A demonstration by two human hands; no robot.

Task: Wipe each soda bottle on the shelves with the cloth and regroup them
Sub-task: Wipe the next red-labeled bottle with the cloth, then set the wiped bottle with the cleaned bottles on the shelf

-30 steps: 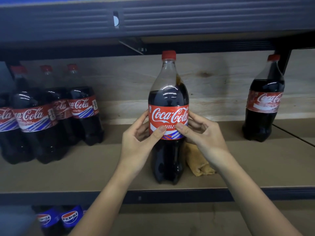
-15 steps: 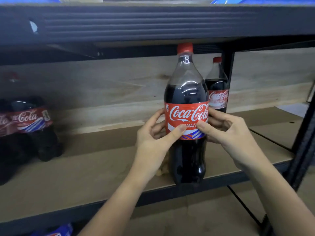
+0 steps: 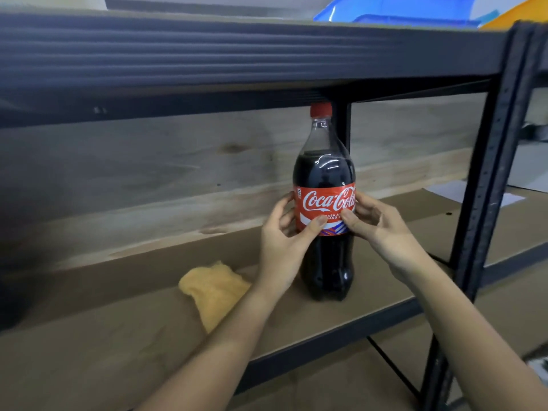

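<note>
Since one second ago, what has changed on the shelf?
Both hands, left hand and right hand, carried the bottle rightward along the shelf, toward the post; the cloth now lies to its left. The two-handed grip on the label and the upright bottle are unchanged.

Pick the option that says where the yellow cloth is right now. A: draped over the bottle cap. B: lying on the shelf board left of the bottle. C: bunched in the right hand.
B: the yellow cloth lies on the shelf board, left of the Coca-Cola bottle, in neither hand.
</note>
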